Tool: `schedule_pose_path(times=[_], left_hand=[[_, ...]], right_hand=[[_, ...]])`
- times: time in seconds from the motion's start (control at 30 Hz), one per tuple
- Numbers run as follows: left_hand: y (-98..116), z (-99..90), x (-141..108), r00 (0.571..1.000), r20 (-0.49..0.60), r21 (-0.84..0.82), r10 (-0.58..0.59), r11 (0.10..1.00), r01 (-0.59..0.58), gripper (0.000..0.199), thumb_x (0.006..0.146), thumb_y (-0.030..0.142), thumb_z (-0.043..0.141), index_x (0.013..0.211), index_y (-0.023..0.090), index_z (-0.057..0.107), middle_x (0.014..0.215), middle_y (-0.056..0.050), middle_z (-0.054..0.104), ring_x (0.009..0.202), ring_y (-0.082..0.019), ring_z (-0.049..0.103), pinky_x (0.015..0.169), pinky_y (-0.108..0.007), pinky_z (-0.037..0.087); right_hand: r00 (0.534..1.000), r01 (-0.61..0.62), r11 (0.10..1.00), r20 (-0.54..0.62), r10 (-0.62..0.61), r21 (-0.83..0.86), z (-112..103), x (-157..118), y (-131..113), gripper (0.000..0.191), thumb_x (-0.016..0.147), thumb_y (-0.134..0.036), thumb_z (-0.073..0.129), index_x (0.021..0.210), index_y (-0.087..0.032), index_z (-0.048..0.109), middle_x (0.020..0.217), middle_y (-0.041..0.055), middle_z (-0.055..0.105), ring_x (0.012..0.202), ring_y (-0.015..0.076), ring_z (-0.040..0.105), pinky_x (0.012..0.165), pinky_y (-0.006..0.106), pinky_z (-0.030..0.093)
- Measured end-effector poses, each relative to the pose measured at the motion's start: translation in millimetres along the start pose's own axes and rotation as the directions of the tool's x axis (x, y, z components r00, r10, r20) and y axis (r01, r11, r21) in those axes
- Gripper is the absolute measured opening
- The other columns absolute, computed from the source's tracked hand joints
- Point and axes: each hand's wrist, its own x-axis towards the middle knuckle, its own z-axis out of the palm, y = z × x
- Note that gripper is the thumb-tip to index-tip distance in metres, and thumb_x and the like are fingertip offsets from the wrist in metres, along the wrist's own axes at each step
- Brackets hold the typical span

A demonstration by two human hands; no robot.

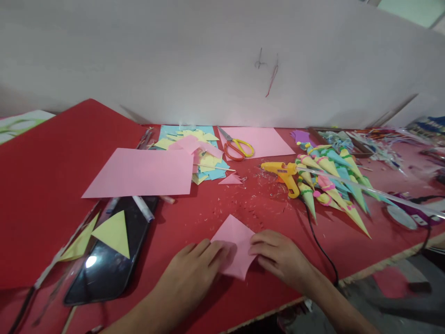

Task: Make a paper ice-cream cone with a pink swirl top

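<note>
Pink paper [237,236] lay at six o'clock, seemingly light, easily creased, best held by its edges. My left hand [194,266] and right hand [280,255] curled at its nine and three o'clock corners, pinch unclear.

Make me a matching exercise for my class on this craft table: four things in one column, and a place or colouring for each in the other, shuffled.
1. Glue gun
2. Scissors
3. Glossy black device
4. Small pink paper

A. Partly under a yellow paper triangle
B. Between the left hand and right hand
C. One orange handle, one yellow
D. Beside the decorated cones

Right pairs: 1-D, 2-C, 3-A, 4-B
</note>
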Motion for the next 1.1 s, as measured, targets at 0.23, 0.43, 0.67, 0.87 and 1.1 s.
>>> schedule_pose_path(times=[0.23, 0.43, 0.67, 0.87, 1.1], left_hand=[[-13, 3.3, 5, 0.963, -0.240, -0.140, -0.122, 0.986, 0.090, 0.020, 0.084, 0.021, 0.042, 0.078, 0.019, 0.061, 0.080, -0.001, 0.065, 0.068, -0.014, 0.060, 0.056, -0.023, 0.042], [-15, -9.6, 10, 0.956, -0.132, -0.102, -0.261, 0.963, 0.249, 0.028, 0.082, 0.031, 0.047, 0.059, 0.018, 0.057, 0.056, 0.002, 0.058, 0.054, -0.014, 0.053, 0.058, -0.027, 0.035], [-14, -7.0, 11, 0.958, -0.156, -0.036, -0.239, 0.971, 0.237, 0.034, 0.086, 0.027, 0.035, 0.062, 0.018, 0.058, 0.059, -0.001, 0.061, 0.055, -0.017, 0.055, 0.061, -0.030, 0.036], [-12, -5.6, 12, 0.957, -0.126, 0.020, -0.262, 0.964, 0.267, 0.033, 0.087, 0.025, 0.034, 0.067, 0.017, 0.060, 0.060, -0.002, 0.061, 0.055, -0.019, 0.057, 0.053, -0.030, 0.036], [-10, -13.6, 15, 0.952, -0.022, 0.062, -0.304, 0.950, 0.305, 0.030, 0.087, 0.025, 0.037, 0.068, 0.017, 0.059, 0.059, -0.002, 0.062, 0.054, -0.020, 0.057, 0.051, -0.029, 0.036]], right_hand=[[0.969, -0.246, 0.969, 0.029, 0.245, 0.006, -2, 12, -5, 0.020, 0.085, -0.023, 0.045, 0.073, -0.017, 0.059, 0.077, 0.0028, 0.058, 0.071, 0.0122, 0.054, 0.064, 0.022, 0.041], [0.924, -0.373, 0.911, 0.016, 0.381, -0.174, 1, 21, -8, 0.026, 0.085, -0.026, 0.046, 0.062, -0.017, 0.054, 0.064, -0.0006, 0.053, 0.061, 0.0115, 0.049, 0.056, 0.022, 0.033], [0.907, -0.402, 0.814, -0.060, 0.418, -0.419, 6, 28, -13, 0.024, 0.082, -0.026, 0.050, 0.060, -0.018, 0.054, 0.062, -0.0004, 0.056, 0.060, 0.0130, 0.052, 0.053, 0.024, 0.028], [0.900, -0.402, 0.771, -0.057, 0.432, -0.494, 7, 33, -15, 0.024, 0.082, -0.023, 0.049, 0.060, -0.018, 0.055, 0.061, 0.0003, 0.057, 0.059, 0.0139, 0.054, 0.053, 0.025, 0.029], [0.894, -0.389, 0.740, -0.032, 0.447, -0.549, 10, 35, -15, 0.020, 0.081, -0.020, 0.051, 0.063, -0.018, 0.057, 0.064, 0.0014, 0.060, 0.063, 0.0161, 0.056, 0.055, 0.027, 0.031]])
